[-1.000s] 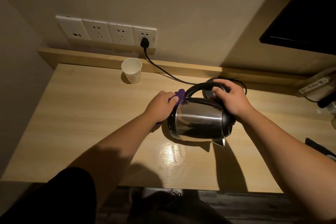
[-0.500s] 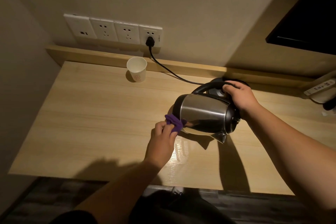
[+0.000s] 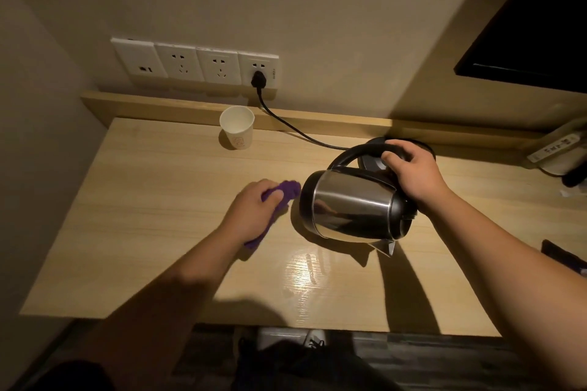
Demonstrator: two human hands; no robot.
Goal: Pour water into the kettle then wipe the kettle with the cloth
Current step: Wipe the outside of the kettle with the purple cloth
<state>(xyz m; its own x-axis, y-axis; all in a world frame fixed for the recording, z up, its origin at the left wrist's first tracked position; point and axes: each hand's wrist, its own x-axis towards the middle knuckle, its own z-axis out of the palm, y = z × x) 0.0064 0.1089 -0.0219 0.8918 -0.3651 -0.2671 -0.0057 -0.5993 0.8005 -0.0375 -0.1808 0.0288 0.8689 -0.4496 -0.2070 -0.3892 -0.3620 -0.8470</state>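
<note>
The scene is dim and warm-toned, lit from above and behind the person. A bright glare patch shines on the glossy tabletop [image 3: 158,216] in front of the kettle [image 3: 352,206], whose steel side carries streaked reflections. Hard dark shadows of the kettle and both arms fall on the tabletop, and a diagonal shadow edge crosses the wall [image 3: 317,9]. The left hand [image 3: 254,213] and the purple cloth [image 3: 286,190] are softly motion-blurred. Wide-angle distortion bends the tabletop's edges; the corners sink into darkness.
</note>
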